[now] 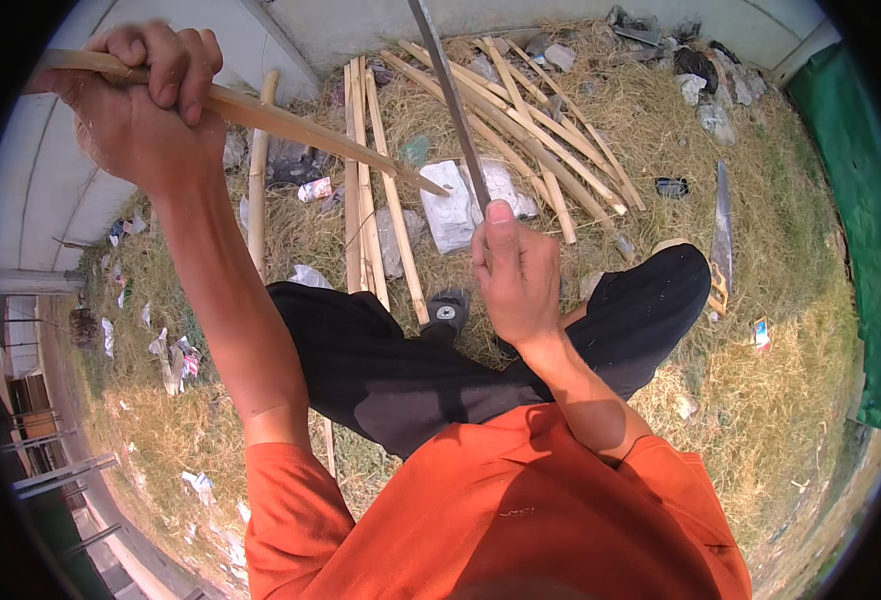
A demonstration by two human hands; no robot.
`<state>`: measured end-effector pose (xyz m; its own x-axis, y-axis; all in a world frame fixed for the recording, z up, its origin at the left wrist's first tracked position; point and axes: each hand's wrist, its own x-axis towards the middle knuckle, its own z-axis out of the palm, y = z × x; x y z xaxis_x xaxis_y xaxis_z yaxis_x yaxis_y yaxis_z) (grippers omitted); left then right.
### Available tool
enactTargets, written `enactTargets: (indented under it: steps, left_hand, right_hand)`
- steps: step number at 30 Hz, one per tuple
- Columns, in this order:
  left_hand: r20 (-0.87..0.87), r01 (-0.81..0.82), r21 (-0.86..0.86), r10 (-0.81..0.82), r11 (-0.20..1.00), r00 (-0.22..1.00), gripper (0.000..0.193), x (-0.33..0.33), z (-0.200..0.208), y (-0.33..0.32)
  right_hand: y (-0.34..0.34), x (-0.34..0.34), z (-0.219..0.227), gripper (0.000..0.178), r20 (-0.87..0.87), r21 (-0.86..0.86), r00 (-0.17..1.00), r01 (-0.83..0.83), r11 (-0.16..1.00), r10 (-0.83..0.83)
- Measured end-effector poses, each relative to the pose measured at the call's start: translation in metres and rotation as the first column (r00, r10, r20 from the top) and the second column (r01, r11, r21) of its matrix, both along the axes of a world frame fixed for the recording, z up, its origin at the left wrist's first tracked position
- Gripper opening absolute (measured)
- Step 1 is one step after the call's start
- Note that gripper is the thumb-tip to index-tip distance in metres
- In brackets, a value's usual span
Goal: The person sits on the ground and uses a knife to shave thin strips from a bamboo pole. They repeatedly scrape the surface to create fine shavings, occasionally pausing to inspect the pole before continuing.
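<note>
My left hand (pixel 156 110) is raised at the upper left, its fingers wrapped round a pale bamboo stick (pixel 301 128). The stick slants down to the right and narrows to a pointed tip, in front of a white packet (pixel 450 208) on the ground. In the middle, my right hand (pixel 517 275) is closed on a long, narrow metal blade (pixel 451 95) that rises past the top edge. Its thumb lies along the base of the blade, and the fist hides the handle. Stick tip and blade appear close together; whether they touch I cannot tell.
Several bamboo strips (pixel 366 190) lie on the dry grass ahead, with a larger pile of bamboo poles (pixel 531 125) to their right. A handsaw (pixel 724 225) rests on the far right, near a green sheet (pixel 841 200). Litter is scattered about. A pale wall (pixel 381 30) stands behind.
</note>
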<state>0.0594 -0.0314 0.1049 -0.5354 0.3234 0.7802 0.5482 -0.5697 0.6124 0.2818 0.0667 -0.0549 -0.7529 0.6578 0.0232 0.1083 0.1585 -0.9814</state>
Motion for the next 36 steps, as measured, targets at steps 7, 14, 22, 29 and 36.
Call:
enactTargets:
  steps: [7,14,22,29,36]
  left_hand:
    - [0.033,0.114,-0.007,-0.113,0.994,0.993,0.064,-0.021,-0.005,-0.012]
    - [0.022,0.024,-0.008,-0.024,1.0,0.999,0.064,-0.015,-0.012,-0.013]
    - [0.037,-0.187,-0.054,0.189,0.981,0.981,0.066,0.017,-0.013,0.005]
    - [0.08,0.229,0.025,-0.23,0.973,0.97,0.059,-0.007,-0.009,-0.027]
    - [0.134,0.275,0.039,-0.278,0.961,0.951,0.05,-0.016,-0.011,-0.047]
  right_hand:
    - [-0.016,-0.003,-0.094,0.076,0.428,0.16,0.904,-0.069,0.985,-0.006]
    - [-0.006,-0.007,0.003,0.07,-0.169,-0.035,0.985,0.013,0.999,-0.019]
    - [-0.03,0.006,-0.096,0.07,0.416,0.031,0.909,-0.038,0.999,0.022]
    - [-0.011,-0.005,0.007,0.062,-0.272,0.017,0.958,-0.092,0.996,0.093]
    - [-0.028,0.006,-0.006,0.057,-0.306,-0.07,0.946,-0.138,0.988,0.11]
